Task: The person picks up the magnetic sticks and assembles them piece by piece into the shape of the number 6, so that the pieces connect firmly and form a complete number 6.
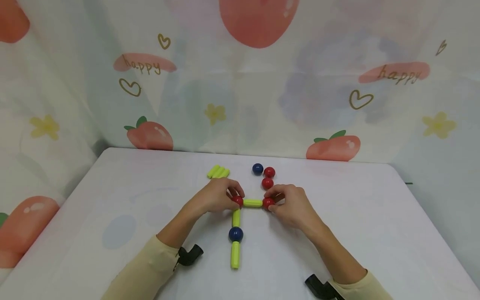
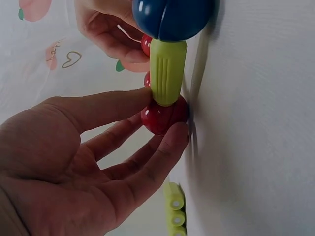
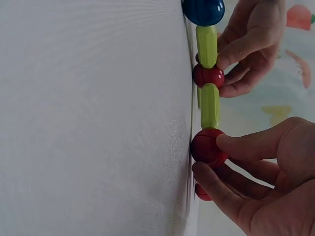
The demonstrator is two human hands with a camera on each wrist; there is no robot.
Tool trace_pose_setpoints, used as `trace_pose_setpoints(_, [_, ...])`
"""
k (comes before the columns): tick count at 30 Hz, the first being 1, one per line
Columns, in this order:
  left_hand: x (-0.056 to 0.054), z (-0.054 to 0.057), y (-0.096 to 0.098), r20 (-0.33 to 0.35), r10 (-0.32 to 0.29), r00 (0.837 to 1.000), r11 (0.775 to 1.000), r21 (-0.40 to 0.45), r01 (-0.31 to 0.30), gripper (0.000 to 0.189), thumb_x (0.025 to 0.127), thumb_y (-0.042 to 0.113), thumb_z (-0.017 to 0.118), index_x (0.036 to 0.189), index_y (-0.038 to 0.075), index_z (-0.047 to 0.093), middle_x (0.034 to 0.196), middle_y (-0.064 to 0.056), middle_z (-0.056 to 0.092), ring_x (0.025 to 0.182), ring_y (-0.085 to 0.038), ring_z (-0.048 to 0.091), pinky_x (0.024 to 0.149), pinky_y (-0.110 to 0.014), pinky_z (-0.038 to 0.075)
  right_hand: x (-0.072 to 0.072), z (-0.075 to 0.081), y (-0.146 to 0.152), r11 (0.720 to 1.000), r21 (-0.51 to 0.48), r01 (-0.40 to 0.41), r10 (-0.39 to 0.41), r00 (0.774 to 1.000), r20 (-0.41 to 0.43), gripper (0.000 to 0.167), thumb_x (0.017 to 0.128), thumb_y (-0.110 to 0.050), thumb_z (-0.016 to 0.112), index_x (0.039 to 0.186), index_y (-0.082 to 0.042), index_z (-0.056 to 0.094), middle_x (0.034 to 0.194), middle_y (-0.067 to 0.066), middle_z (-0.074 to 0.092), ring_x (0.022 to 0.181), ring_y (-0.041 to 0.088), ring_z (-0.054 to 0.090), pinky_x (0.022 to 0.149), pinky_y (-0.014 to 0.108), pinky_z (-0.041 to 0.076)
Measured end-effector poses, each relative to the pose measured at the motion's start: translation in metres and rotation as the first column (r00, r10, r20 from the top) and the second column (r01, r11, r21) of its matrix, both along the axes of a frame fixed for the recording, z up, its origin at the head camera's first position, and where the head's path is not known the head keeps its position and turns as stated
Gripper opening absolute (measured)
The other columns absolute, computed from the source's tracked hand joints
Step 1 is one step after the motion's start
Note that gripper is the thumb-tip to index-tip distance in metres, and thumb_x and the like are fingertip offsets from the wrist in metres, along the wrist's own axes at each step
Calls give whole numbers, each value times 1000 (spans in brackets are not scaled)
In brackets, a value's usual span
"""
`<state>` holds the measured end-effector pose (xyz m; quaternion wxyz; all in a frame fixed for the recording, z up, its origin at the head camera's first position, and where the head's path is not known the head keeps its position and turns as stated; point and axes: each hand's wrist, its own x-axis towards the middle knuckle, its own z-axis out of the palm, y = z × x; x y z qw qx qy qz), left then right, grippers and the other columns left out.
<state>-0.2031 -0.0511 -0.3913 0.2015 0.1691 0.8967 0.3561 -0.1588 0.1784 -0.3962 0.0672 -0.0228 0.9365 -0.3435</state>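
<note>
Strain could be put on both ends of the yellow stick.
On the white table, the left red ball is pinched by the left hand, the right red ball by the right hand. If uneven pulling is applied, a joint could be parted; if the left red ball is twisted, the nearer blue ball could be swung askew.

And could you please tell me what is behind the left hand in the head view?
Beyond the left hand, yellow-green rods lie side by side on the white table; whatever the hand covers there cannot be seen.
</note>
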Motion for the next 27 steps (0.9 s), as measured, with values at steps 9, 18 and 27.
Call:
trace_pose_setpoints(9, [-2,-3,-3,17,16,1000,999,42,-17,18,88,10,82,105,15,79,93,1,72,87,-18,65,72,-28,57,-1,-1,2,1000,6,-22,22,1000,-13,27,89,-6,78,115,-12,76,106,5,74,103,24,67,86,39,61])
trace_pose_setpoints(18, [-2,-3,-3,42,31,999,997,66,-34,19,87,12,84,104,17,80,93,1,72,87,-18,65,70,-29,57,0,5,5,999,24,-27,28,999,-41,30,90,-12,79,119,-13,73,112,6,72,103,24,68,83,38,62])
trace_pose_setpoints(27, [-6,-6,-6,72,47,996,996,72,-52,20,86,12,84,105,18,80,94,1,73,89,-18,66,71,-29,57,-12,6,14,999,-12,30,-31,996,-88,34,93,-12,73,127,-11,68,120,15,69,104,29,70,84,42,61])
